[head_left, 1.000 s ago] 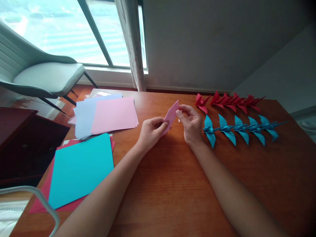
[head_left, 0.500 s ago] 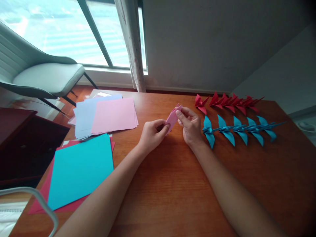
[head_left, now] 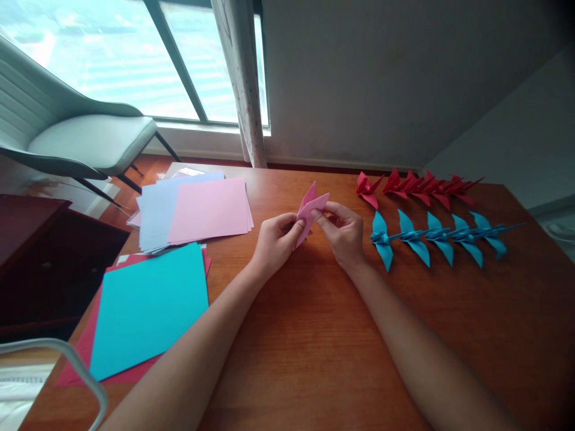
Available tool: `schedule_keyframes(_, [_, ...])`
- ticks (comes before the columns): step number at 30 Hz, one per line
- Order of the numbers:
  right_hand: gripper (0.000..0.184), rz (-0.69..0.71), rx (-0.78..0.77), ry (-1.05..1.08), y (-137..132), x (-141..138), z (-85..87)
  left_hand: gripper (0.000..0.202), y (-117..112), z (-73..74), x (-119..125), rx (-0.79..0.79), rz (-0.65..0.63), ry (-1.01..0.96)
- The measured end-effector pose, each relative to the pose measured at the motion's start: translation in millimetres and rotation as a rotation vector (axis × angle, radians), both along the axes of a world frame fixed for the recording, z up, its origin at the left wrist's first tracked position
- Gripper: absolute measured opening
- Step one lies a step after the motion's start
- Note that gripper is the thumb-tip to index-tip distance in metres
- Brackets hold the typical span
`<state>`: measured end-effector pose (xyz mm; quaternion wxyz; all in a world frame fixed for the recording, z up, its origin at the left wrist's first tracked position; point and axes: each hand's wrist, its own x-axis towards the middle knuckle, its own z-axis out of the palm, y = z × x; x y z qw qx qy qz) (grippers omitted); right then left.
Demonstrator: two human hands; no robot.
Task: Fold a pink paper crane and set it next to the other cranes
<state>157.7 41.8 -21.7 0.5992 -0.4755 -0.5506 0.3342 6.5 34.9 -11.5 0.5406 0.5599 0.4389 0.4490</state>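
Note:
A folded piece of pink origami paper [head_left: 309, 209] is held above the middle of the wooden table, two pointed flaps spread apart at its top. My left hand [head_left: 277, 240] pinches its lower left side between thumb and fingers. On the right flap, my right hand [head_left: 344, 233] has its thumb in front and its fingers behind. Just right of that hand lies a row of blue paper cranes [head_left: 415, 236], set one behind another. Behind them are several red paper cranes [head_left: 426, 187], one standing a little apart on the left.
Pink paper sheets [head_left: 211, 209] and pale blue sheets [head_left: 155, 215] lie at the table's back left. Nearer sits a bright blue sheet [head_left: 153, 311] over red ones [head_left: 74, 371]. A chair [head_left: 90, 137] stands by the window, and a grey curved bar [head_left: 85, 371] crosses the lower left.
The pink paper was a narrow closed strip; its two upper points are now parted. My right hand has shifted slightly left and down along it.

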Motion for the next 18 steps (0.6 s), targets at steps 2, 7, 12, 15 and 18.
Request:
schedule_keyframes(2, [0.011,-0.020,0.055,-0.068,-3,0,0.4,0.031,0,-0.4,0,-0.010,-0.001,-0.027])
schedule_keyframes(7, [0.010,-0.008,0.193,-0.219,-10,-2,7.3,0.029,3,-0.8,-1,0.013,0.019,-0.037])
schedule_keyframes(12, [0.019,0.035,0.353,-0.323,-12,-4,11.6,0.024,4,0.4,-2,0.017,0.061,-0.115])
schedule_keyframes(15, [0.024,0.055,0.457,-0.398,-11,-5,9.5,0.025,4,0.4,-3,-0.009,0.085,-0.166])
schedule_keyframes(18, [0.027,0.068,0.528,-0.479,-11,-6,5.8,0.029,5,-0.7,-3,-0.043,0.111,-0.227])
